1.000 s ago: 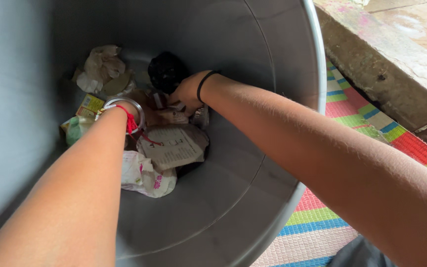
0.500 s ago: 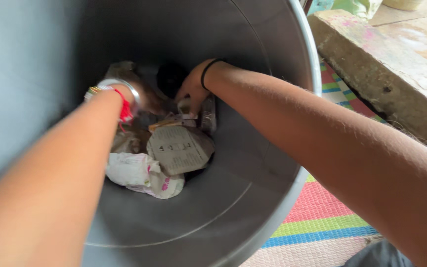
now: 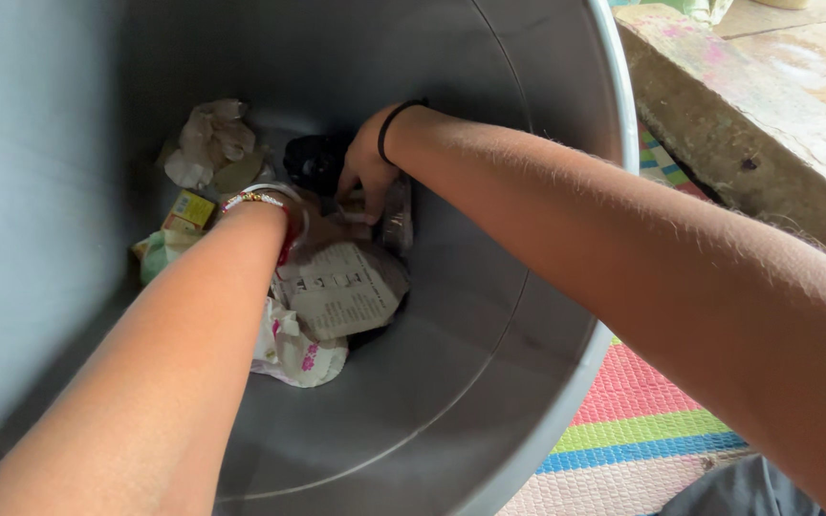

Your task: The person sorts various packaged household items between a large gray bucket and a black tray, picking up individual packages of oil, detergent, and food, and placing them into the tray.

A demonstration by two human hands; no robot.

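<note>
Change since earlier frame: both forearms are seen shifted slightly within the drum; the left wrist is now lower and nearer the printed paper, and the crumpled pale wrapper at the back left is uncovered again.
Container: a large grey metal drum (image 3: 489,315) is viewed from above, with refuse gathered at its bottom.
Right hand (image 3: 363,170): it is placed deep in the drum, fingers curled down onto a clear crinkled plastic packet (image 3: 396,218) just beside a black bag (image 3: 313,161); a black band is worn on the wrist. Whether the packet is actually gripped cannot be told.
Left hand: it is hidden behind its own wrist, which carries a silver bangle (image 3: 274,194) and a red thread; its state cannot be told.
Printed paper (image 3: 341,291): a creased grey sheet is located directly below both wrists, in the middle of the refuse.
White floral wrapper (image 3: 289,352): it is lying under the near edge of the paper.
Crumpled pale wrapper (image 3: 207,139): it is located at the back left, apart from both hands.
Yellow carton (image 3: 188,210): it is located against the left wall.
Surroundings: a striped woven mat (image 3: 638,425) and a stone step (image 3: 748,124) are seen outside the drum on the right.
</note>
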